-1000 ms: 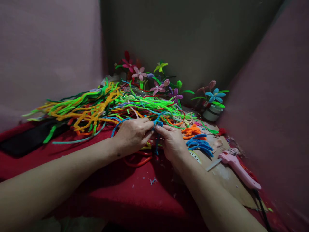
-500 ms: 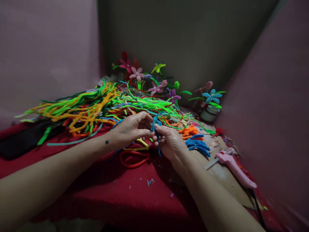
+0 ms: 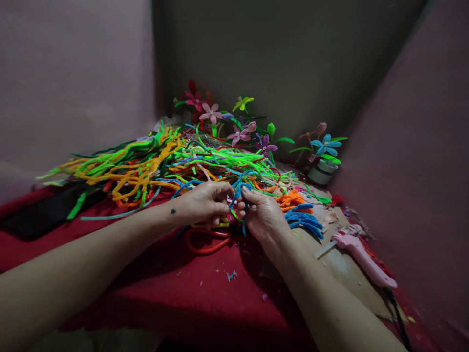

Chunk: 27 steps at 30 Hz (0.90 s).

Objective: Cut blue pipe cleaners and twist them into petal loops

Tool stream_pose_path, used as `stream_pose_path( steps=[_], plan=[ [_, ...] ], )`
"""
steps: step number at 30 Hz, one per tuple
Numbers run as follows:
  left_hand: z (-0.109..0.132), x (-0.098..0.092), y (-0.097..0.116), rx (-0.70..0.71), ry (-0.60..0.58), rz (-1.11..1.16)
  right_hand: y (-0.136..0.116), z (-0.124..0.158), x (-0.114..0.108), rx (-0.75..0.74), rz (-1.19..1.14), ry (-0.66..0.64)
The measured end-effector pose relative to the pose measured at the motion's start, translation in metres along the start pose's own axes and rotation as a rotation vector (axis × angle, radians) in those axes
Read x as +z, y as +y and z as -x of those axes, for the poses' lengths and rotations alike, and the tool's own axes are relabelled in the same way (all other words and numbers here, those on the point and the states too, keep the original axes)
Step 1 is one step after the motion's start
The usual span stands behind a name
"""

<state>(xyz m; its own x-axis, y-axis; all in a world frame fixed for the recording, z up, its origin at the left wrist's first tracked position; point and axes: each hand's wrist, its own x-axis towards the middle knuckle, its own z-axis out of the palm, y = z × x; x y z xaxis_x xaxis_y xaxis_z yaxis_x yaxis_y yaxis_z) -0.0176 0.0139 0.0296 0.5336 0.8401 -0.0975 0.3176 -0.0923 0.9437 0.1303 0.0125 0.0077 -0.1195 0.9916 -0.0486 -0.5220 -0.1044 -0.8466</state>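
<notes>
A bent blue pipe cleaner (image 3: 242, 188) is between my hands, above the front of a pile of coloured pipe cleaners (image 3: 227, 159). My right hand (image 3: 266, 214) pinches it between thumb and fingertips, and one blue strand hangs below those fingers. Coming from the other side, my left hand (image 3: 205, 203) has thumb and fingers closed at the left end of the blue piece; the exact contact there is partly hidden. Cut blue pipe cleaners (image 3: 304, 221) lie just right of my right hand, beside an orange bunch (image 3: 291, 199).
A pink hot glue gun (image 3: 366, 259) rests on cardboard (image 3: 340, 288) at the right. Pipe-cleaner flowers (image 3: 240, 134) stand at the back, near a small white jar (image 3: 322, 172). A red loop (image 3: 207, 250) and blue scraps (image 3: 231, 276) lie on the red cloth (image 3: 176, 298).
My left hand has turned knuckles-up, its fingers curling down and closing more. The blue loop between the hands looks smaller and more tightly bunched. The whole view has shifted slightly.
</notes>
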Motion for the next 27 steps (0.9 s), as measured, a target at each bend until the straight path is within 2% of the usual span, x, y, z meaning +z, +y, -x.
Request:
stream_pose_path(
  steps=[3, 8, 11, 18, 24, 27],
  plan=[
    [0.002, -0.001, 0.002, -0.074, -0.086, -0.023, -0.002, 0.000, 0.000, 0.083, -0.064, 0.059],
    [0.001, -0.014, -0.001, -0.097, -0.202, -0.064, -0.002, 0.002, 0.004, 0.076, -0.017, 0.098],
    [0.000, -0.019, -0.002, -0.092, -0.285, 0.036, -0.001, 0.003, 0.006, 0.066, -0.011, 0.087],
    [-0.004, -0.006, -0.005, -0.041, -0.149, 0.538, 0.001, 0.003, 0.005, 0.012, -0.033, -0.007],
    [-0.006, -0.002, -0.008, -0.047, 0.008, 0.547, 0.000, 0.004, 0.007, 0.008, -0.021, 0.013],
    [-0.003, -0.002, -0.005, -0.059, -0.067, 0.514, -0.001, 0.007, 0.010, 0.039, -0.053, 0.000]
  ],
)
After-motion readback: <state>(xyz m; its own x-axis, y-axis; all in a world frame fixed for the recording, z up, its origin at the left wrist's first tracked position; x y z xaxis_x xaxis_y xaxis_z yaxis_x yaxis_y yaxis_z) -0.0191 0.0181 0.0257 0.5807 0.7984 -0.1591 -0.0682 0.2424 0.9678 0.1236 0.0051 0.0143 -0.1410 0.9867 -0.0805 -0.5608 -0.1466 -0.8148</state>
